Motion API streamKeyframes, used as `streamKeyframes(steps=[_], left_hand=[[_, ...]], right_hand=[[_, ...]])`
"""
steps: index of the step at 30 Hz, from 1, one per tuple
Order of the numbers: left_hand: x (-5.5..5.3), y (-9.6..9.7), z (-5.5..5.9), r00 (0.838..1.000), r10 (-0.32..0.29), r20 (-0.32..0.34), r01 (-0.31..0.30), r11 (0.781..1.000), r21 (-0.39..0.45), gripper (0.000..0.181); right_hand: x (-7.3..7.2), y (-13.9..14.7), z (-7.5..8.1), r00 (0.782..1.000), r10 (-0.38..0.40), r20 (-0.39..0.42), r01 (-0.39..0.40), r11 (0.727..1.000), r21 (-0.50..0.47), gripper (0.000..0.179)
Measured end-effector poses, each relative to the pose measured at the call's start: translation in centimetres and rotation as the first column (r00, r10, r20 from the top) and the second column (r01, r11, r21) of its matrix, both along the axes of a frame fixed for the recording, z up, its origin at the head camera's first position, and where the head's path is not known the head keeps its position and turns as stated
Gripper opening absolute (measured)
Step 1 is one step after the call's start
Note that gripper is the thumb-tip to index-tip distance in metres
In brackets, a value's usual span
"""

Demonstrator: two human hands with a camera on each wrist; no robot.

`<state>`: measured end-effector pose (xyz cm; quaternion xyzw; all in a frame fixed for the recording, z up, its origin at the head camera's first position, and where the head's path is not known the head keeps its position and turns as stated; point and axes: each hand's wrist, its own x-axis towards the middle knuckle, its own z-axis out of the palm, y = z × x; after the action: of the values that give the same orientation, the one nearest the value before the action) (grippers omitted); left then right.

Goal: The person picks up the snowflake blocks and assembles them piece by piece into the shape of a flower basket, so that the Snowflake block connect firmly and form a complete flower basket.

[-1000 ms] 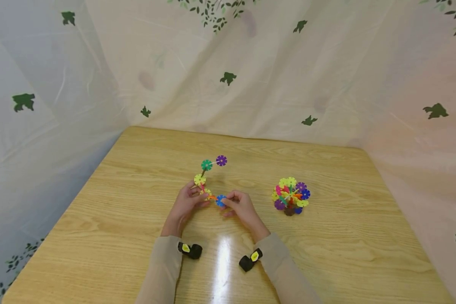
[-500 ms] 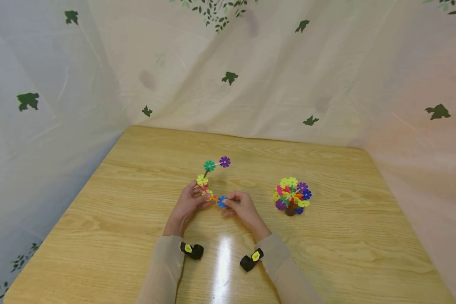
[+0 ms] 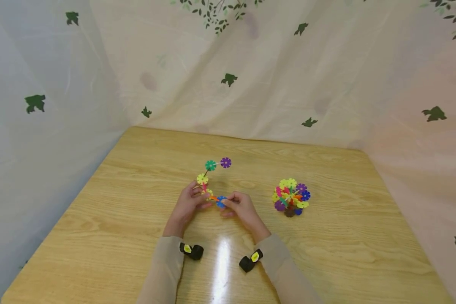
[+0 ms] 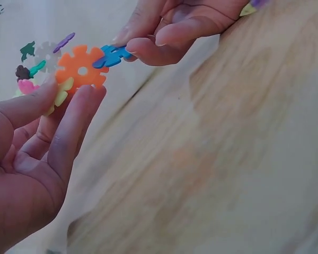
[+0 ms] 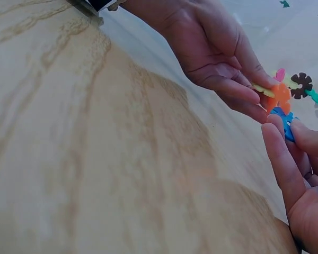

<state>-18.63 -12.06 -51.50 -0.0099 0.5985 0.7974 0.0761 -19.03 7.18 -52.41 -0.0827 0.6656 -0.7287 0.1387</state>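
My left hand [image 3: 184, 207] pinches a yellow snowflake disc [image 4: 64, 92] between thumb and fingers. An orange snowflake disc [image 4: 70, 65] is slotted into it and, on its other side, meets a blue snowflake disc [image 4: 115, 55]. Thumb and fingers of my right hand [image 3: 245, 208] pinch that blue disc. From the yellow disc the chain curves away past a pink disc [image 4: 27, 86], another yellow disc [image 3: 202, 179], a brown disc [image 5: 301, 85], a green disc [image 3: 210, 165] and a clear whitish disc [image 4: 46, 54]. A purple disc [image 3: 226, 162] forms the far end.
Right of my hands, a round cluster of joined multicoloured snowflake discs [image 3: 291, 196] stands on the wooden table [image 3: 338, 249]. Pale patterned cloth [image 3: 266, 101] hangs behind the table and along both sides. Black wrist cameras [image 3: 193, 252] sit on both sleeves.
The chain's far end has shifted slightly to the right. Both hands keep the same pinch on the yellow and blue discs.
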Motion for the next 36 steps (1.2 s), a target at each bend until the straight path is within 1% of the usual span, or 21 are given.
streamKeyframes(steps=[3, 6, 11, 13, 16, 21, 25, 30, 33, 36], left_hand=[[-0.04, -0.13, 0.03, 1.000, 0.022, 0.019, -0.023, 0.999, 0.031, 0.034], [-0.12, -0.14, 0.12, 0.999, 0.030, 0.032, -0.032, 0.998, 0.050, 0.034], [-0.13, -0.27, 0.15, 1.000, 0.014, 0.019, -0.015, 1.000, 0.025, 0.041], [-0.08, -0.32, 0.12, 1.000, -0.005, 0.004, 0.005, 1.000, 0.003, 0.045], [-0.01, -0.27, 0.07, 0.999, -0.041, -0.014, 0.041, 0.999, 0.003, 0.046], [0.16, 0.09, 0.03, 0.994, -0.106, -0.038, 0.106, 0.994, 0.003, 0.037], [0.23, 0.37, 0.08, 0.989, -0.129, -0.066, 0.129, 0.992, -0.007, 0.032], [0.25, 0.45, 0.07, 0.990, -0.109, -0.088, 0.109, 0.994, -0.008, 0.029], [0.30, 0.45, 0.07, 0.993, -0.077, -0.090, 0.076, 0.997, -0.012, 0.026], [0.35, 0.45, 0.13, 0.996, -0.038, -0.076, 0.037, 0.999, -0.008, 0.018]], right_hand=[[-0.07, -0.02, -0.09, 1.000, 0.010, 0.001, -0.010, 1.000, -0.004, 0.004], [-0.06, -0.01, 0.01, 1.000, 0.019, 0.002, -0.019, 1.000, -0.006, 0.004], [0.02, -0.01, 0.17, 1.000, 0.018, 0.009, -0.018, 1.000, -0.015, 0.004], [0.08, 0.00, 0.26, 1.000, 0.008, 0.015, -0.008, 1.000, -0.024, 0.004], [0.17, -0.03, 0.45, 1.000, -0.007, 0.025, 0.008, 0.999, -0.037, 0.004], [0.16, -0.04, 0.52, 1.000, -0.013, 0.025, 0.014, 0.999, -0.048, 0.004], [0.14, -0.04, 0.47, 1.000, -0.006, 0.021, 0.007, 0.999, -0.054, 0.006], [0.10, 0.02, 0.38, 1.000, 0.006, 0.013, -0.005, 0.999, -0.050, 0.006], [0.10, 0.00, 0.39, 1.000, 0.011, 0.012, -0.011, 1.000, -0.027, 0.005], [0.17, -0.06, 0.51, 1.000, 0.016, 0.021, -0.016, 1.000, -0.012, 0.007]])
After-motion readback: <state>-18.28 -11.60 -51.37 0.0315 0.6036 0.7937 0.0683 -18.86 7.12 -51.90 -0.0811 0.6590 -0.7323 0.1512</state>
